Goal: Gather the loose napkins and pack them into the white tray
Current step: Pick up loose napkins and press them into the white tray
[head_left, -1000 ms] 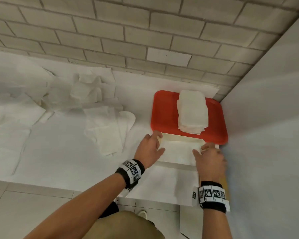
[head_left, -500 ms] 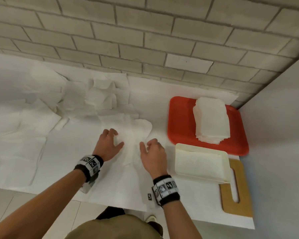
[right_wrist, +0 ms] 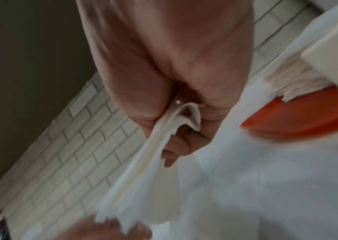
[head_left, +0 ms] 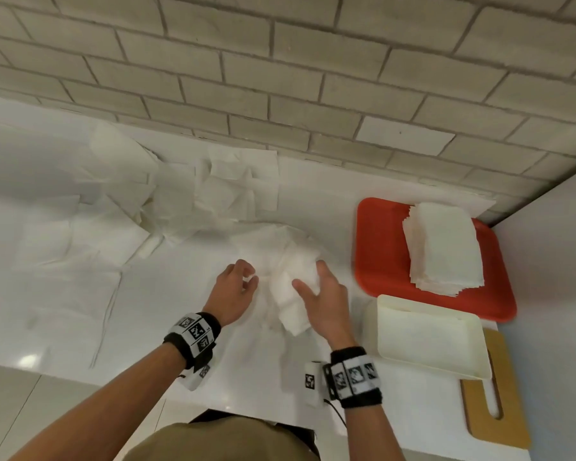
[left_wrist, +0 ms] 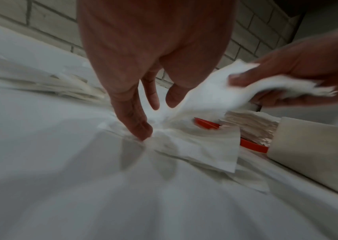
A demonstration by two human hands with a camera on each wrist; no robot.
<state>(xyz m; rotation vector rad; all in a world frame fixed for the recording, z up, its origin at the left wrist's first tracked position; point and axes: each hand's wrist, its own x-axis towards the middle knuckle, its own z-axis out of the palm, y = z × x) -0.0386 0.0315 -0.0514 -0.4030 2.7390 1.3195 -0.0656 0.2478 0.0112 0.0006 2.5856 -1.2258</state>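
Observation:
Right of the table's middle, my right hand (head_left: 308, 277) grips a crumpled bunch of white napkins (head_left: 293, 287) lifted off the table; the right wrist view shows the folded edges of that bunch (right_wrist: 186, 113) pinched in the right hand (right_wrist: 184, 126). My left hand (head_left: 250, 277) hovers just left of it with loosely curled fingers. In the left wrist view one fingertip (left_wrist: 141, 129) presses a flat napkin (left_wrist: 200, 146) onto the table, the others apart above it. The white tray (head_left: 426, 311) stands to the right, a flat napkin inside.
A red tray (head_left: 379, 254) behind the white one carries a neat napkin stack (head_left: 443, 247). A wooden board (head_left: 509, 417) lies under the white tray's near end. Several loose napkins (head_left: 193, 201) sprawl at the back left by the brick wall. A grey wall closes the right side.
Both hands left the white tray and moved left to the loose napkins. The right hand has since gripped a bunch and raised it; the left hand curled beside it.

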